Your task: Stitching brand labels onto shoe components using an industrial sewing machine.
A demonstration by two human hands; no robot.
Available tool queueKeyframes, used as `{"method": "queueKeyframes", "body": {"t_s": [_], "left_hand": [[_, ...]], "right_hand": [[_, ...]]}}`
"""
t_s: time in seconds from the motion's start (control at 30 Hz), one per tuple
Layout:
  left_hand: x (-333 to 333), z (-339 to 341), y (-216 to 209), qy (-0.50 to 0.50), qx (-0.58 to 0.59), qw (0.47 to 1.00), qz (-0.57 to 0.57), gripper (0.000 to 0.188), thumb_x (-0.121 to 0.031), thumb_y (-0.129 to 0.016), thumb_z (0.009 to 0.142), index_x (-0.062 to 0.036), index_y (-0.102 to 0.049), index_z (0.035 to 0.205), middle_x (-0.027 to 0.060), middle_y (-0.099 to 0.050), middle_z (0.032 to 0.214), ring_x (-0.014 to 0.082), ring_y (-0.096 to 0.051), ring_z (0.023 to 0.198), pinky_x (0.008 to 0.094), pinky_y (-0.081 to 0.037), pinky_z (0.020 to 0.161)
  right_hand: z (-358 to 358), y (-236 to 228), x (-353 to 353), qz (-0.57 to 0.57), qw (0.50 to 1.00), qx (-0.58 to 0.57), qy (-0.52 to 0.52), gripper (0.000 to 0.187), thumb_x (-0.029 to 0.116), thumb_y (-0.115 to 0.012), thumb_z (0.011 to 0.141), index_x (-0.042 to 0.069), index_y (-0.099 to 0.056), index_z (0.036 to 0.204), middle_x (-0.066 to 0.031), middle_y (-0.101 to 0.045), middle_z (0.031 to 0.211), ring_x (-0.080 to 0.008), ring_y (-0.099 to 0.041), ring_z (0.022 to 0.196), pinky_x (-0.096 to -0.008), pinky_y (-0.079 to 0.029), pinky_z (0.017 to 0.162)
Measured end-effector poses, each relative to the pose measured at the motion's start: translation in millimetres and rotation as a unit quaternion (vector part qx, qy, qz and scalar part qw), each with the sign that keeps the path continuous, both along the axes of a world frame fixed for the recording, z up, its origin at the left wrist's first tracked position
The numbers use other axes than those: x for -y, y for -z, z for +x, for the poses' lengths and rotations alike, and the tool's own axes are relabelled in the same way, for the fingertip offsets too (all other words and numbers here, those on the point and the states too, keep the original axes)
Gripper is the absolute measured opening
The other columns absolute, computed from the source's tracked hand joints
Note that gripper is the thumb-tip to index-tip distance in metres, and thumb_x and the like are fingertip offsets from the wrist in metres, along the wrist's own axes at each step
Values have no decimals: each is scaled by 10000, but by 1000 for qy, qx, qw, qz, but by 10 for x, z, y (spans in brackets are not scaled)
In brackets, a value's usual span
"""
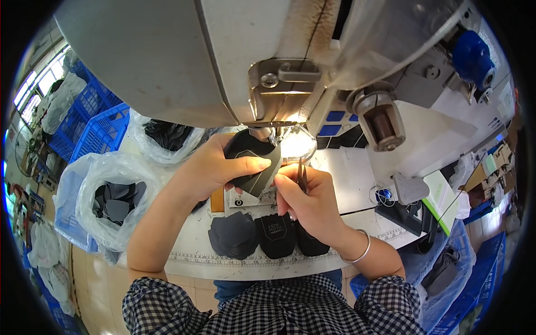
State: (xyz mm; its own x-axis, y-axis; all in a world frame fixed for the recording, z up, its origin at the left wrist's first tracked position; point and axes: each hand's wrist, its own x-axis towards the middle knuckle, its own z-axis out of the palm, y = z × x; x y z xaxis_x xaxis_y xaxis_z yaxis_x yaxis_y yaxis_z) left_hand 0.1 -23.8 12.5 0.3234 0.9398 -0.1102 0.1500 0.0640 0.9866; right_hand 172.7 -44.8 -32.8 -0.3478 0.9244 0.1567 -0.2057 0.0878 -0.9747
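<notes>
My left hand (209, 167) is closed on a black fabric piece (254, 178) with pale lines, the thumb on top. The piece sits at the sewing machine's (279, 106) needle area, under the lamp light. My right hand (312, 204) is closed around dark pointed tweezers (302, 177), whose tips point up and away from me. Its thumb and forefinger come close to the fabric's right edge; whether they touch it I cannot tell. Nearer me lie a stack of dark grey fabric pieces (233, 235) and black pieces (274, 235), partly under my right hand.
Plastic-lined containers of dark pieces stand at the left, among them a lined tub (117, 192). Blue crates (100, 131) are behind them. A ruler strip (223, 261) runs along the table's front edge. At the right are a thread bobbin holder (381, 120) and a lined blue crate (446, 273).
</notes>
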Motion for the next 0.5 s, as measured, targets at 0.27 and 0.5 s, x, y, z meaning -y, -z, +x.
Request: {"method": "queueKeyframes", "body": {"t_s": [0.27, 0.5], "left_hand": [[4, 26, 66, -7, 7, 999, 41, 280, -170, -609, 716, -13, -559, 942, -21, -507, 620, 32, -441, 485, 179, -338, 418], [-100, -8, 133, -30, 38, 999, 23, 280, -89, -649, 679, 8, -568, 929, 50, -599, 795, 98, -568, 686, 214, -463, 639]], "right_hand": [[306, 259, 32, -1, 998, 56, -2, 144, 93, -479, 844, 7, -593, 828, 11, -524, 565, -19, -474, 495, -152, -331, 417], [481, 445, -42, 16, 996, 56, 72, 158, 99, -471, 852, 17, -606, 839, 4, -517, 538, -15, -398, 426, -147, -299, 386]]}}
